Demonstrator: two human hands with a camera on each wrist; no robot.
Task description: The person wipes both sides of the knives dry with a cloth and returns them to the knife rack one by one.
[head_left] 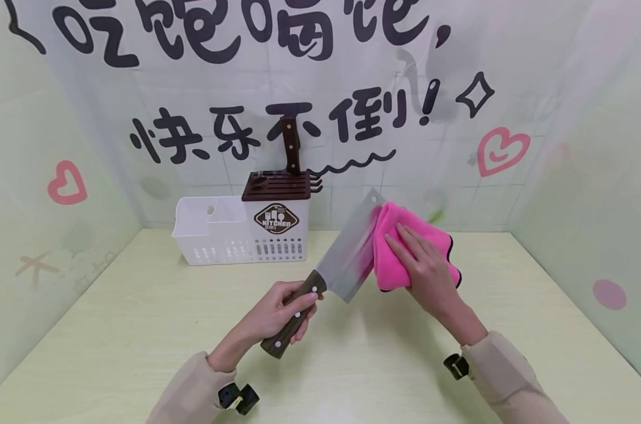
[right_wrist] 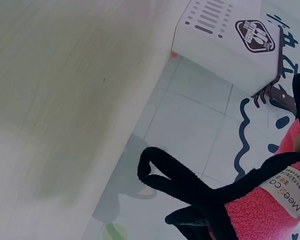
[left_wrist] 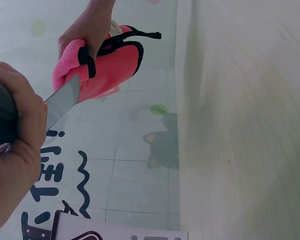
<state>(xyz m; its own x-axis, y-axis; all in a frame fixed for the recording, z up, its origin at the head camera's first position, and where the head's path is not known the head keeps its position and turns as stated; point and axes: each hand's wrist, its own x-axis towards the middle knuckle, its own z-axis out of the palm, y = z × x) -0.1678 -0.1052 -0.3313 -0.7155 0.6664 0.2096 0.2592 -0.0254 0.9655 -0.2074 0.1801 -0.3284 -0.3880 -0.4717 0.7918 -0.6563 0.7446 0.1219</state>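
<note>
A cleaver (head_left: 346, 253) is held up over the table, its blade slanting away to the upper right. My left hand (head_left: 278, 312) grips its dark riveted handle (head_left: 278, 344), thumb along the top. In my right hand (head_left: 431, 277) is a folded pink cloth (head_left: 412, 227) with black edging, held against the blade's right side. The left wrist view shows the blade (left_wrist: 62, 104) running into the fold of the cloth (left_wrist: 115, 72). A black loop (right_wrist: 177, 172) and a white label (right_wrist: 290, 190) hang from the cloth in the right wrist view.
A white knife holder (head_left: 219, 247) with a brown slotted top (head_left: 275, 187) stands at the back of the pale table (head_left: 140, 330). A brown-handled knife (head_left: 290, 144) sticks up from it. Walls with printed lettering enclose the back and sides.
</note>
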